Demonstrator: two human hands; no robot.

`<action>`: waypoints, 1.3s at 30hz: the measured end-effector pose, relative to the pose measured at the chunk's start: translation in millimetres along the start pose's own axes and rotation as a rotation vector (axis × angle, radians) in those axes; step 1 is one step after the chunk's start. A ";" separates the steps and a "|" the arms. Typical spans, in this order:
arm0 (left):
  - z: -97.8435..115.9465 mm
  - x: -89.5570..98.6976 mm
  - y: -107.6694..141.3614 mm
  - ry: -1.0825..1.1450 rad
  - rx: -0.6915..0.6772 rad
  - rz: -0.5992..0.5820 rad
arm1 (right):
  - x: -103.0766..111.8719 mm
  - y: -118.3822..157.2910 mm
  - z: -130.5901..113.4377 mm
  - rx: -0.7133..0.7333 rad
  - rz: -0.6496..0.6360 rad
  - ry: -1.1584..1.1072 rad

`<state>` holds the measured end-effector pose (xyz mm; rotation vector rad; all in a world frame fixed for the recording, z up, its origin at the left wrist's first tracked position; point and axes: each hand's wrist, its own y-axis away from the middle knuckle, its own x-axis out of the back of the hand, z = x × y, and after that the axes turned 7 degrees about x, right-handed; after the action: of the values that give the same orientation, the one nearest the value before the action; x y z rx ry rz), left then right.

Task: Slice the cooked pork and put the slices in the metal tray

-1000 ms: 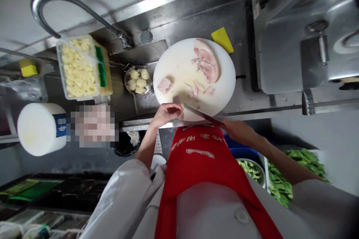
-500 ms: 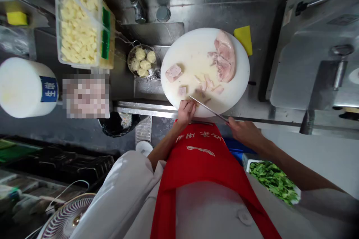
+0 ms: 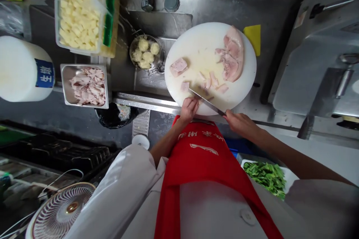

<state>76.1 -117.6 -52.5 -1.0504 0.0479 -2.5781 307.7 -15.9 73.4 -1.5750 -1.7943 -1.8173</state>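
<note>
A round white cutting board (image 3: 202,41) lies across the sink's right part. My right hand (image 3: 238,122) is closed around the handle of a knife (image 3: 209,104), its blade slanting up and left over the board. Beside the blade, at the board's near edge, my left hand (image 3: 189,108) has its fingers curled down; what lies under them is hidden. Just above the knife tip is a small meat piece (image 3: 185,86), with a larger meat block (image 3: 178,67) further up. Several meat strips (image 3: 213,79) lie mid-board, and a big pale meat piece (image 3: 234,56) rests at the right.
At the left stand a tub of pale cubes (image 3: 80,15), a metal tray of cut meat (image 3: 86,86) and a white cylindrical block (image 3: 22,69). A pot (image 3: 146,52) with pale balls sits in the sink. A yellow cloth (image 3: 253,39) and a metal machine (image 3: 308,63) are at the right.
The view has shifted a little, moving the board slightly right and up in the picture. The knife blade is now closer to the small meat piece. Both hands keep nearly the same places at the board.
</note>
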 end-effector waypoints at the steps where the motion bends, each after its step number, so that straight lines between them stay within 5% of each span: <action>1: -1.0 -0.3 0.8 0.005 0.007 0.000 | 2.5 3.8 0.8 0.007 0.001 0.010; 6: -3.3 -0.5 -0.1 -0.008 -0.061 -0.027 | 2.4 19.0 -0.4 0.030 -0.010 0.002; 13: -6.6 1.2 0.5 -0.019 -0.068 -0.020 | -2.4 -3.4 -9.8 -0.021 -0.012 -0.017; 20: -10.3 0.1 1.1 0.000 -0.054 -0.036 | -0.3 15.6 -8.0 0.015 0.001 -0.110; 28: -3.4 10.7 1.1 0.045 -0.065 -0.062 | 1.1 -7.8 -7.6 -0.038 0.014 -0.207; 34: -6.8 54.2 -42.5 0.026 0.279 0.196 | -0.1 23.8 -3.8 -0.060 0.079 -0.148; 39: -26.2 62.7 -86.1 -0.037 0.284 -0.034 | -15.8 28.0 -19.2 0.040 0.025 -0.149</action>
<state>-10.1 -60.7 -15.4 -0.9979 -0.3378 -2.4985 324.0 -47.5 85.1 -1.7513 -1.8511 -1.6827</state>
